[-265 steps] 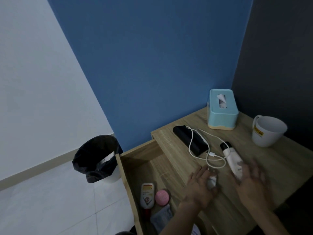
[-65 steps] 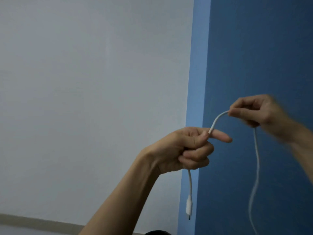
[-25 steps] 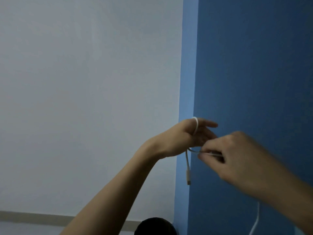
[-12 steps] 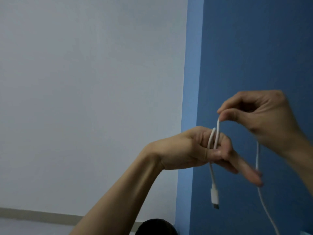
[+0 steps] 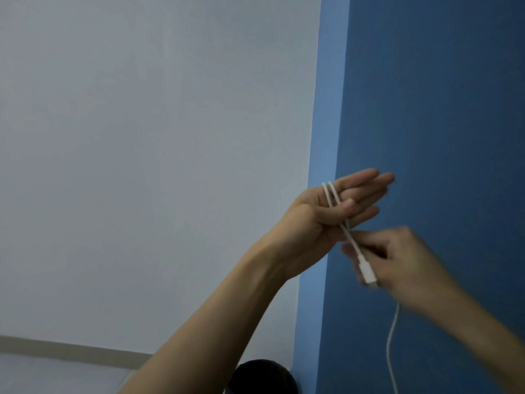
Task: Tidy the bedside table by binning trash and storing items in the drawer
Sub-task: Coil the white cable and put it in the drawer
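I hold a thin white charging cable [image 5: 332, 197] up in front of the wall. Two turns of it lie wound round my left hand [image 5: 312, 220], whose fingers point straight out to the right while the thumb pins the cable against the palm. The cable's white plug [image 5: 367, 273] hangs just below that hand. My right hand [image 5: 406, 260], blurred by motion, pinches the cable right under my left hand. The loose tail [image 5: 390, 342] drops from it out of the bottom of the view. The bedside table and its drawer are out of sight.
A white wall fills the left side and a dark blue wall [image 5: 426, 109] the right. The black rim of the bin [image 5: 261, 376] shows at the bottom edge, beside a beige skirting board [image 5: 71, 351].
My right hand has dropped from above my left hand to below it, carrying the cable round. A second turn now lies on my left hand, whose fingers have straightened.
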`<move>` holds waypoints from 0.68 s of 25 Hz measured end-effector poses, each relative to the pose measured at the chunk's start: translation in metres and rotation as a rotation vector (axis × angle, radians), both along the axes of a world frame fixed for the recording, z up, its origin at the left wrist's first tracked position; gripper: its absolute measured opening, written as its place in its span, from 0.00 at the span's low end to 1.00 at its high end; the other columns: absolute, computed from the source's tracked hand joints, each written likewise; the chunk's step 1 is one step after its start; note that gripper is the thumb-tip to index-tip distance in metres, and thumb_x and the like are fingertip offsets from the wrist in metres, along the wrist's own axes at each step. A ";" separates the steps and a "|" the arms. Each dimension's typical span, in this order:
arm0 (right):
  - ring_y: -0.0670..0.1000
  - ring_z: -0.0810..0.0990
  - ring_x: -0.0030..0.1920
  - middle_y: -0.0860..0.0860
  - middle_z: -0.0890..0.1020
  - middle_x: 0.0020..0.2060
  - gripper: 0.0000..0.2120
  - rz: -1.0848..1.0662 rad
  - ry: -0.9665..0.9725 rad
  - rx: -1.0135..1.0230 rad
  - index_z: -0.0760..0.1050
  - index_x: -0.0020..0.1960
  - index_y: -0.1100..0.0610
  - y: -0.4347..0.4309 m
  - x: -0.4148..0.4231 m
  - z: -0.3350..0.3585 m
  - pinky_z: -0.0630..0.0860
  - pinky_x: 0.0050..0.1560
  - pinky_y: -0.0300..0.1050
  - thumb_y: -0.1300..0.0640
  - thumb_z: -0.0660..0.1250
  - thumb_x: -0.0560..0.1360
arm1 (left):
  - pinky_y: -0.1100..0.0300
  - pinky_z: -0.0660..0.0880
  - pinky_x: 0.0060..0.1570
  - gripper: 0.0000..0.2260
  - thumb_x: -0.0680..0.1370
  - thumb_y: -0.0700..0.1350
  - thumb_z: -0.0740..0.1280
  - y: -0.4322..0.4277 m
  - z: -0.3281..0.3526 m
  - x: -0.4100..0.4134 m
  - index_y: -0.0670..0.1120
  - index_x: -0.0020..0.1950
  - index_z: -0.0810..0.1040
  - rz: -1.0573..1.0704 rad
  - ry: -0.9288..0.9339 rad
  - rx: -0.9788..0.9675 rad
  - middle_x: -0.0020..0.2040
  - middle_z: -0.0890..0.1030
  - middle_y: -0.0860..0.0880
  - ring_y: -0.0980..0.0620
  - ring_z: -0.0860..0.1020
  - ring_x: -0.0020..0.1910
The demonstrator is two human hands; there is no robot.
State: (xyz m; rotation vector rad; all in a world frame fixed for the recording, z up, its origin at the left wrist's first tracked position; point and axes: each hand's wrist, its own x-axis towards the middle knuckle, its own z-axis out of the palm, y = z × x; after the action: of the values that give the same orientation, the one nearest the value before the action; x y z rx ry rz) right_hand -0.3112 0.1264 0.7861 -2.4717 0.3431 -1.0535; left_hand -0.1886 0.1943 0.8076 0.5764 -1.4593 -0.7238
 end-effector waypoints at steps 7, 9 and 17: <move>0.49 0.75 0.28 0.48 0.76 0.23 0.11 -0.159 0.167 -0.550 0.74 0.30 0.52 -0.002 -0.025 0.016 0.67 0.24 0.40 0.51 0.62 0.70 | 0.60 0.69 0.66 0.17 0.79 0.28 0.52 -0.002 -0.006 0.009 0.33 0.67 0.68 0.316 -0.388 0.079 0.65 0.75 0.38 0.51 0.76 0.63; 0.46 0.75 0.28 0.47 0.74 0.19 0.08 -0.171 0.121 -0.652 0.77 0.30 0.49 0.001 -0.035 0.027 0.68 0.25 0.40 0.49 0.65 0.66 | 0.69 0.73 0.53 0.14 0.78 0.29 0.54 0.002 -0.005 0.006 0.33 0.61 0.72 0.351 -0.534 0.084 0.51 0.81 0.43 0.62 0.79 0.47; 0.52 0.71 0.22 0.54 0.76 0.22 0.05 0.070 -0.240 -0.384 0.79 0.33 0.50 0.003 -0.033 0.052 0.67 0.22 0.38 0.51 0.74 0.61 | 0.55 0.75 0.52 0.11 0.78 0.34 0.51 0.014 -0.006 0.003 0.40 0.48 0.72 0.012 -0.582 0.128 0.41 0.79 0.40 0.44 0.78 0.45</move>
State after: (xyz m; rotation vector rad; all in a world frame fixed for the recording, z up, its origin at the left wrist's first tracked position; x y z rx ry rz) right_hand -0.3437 0.1290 0.8378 -2.6158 -0.0248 -1.4822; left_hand -0.1858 0.2082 0.8012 0.9470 -1.9489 -0.6723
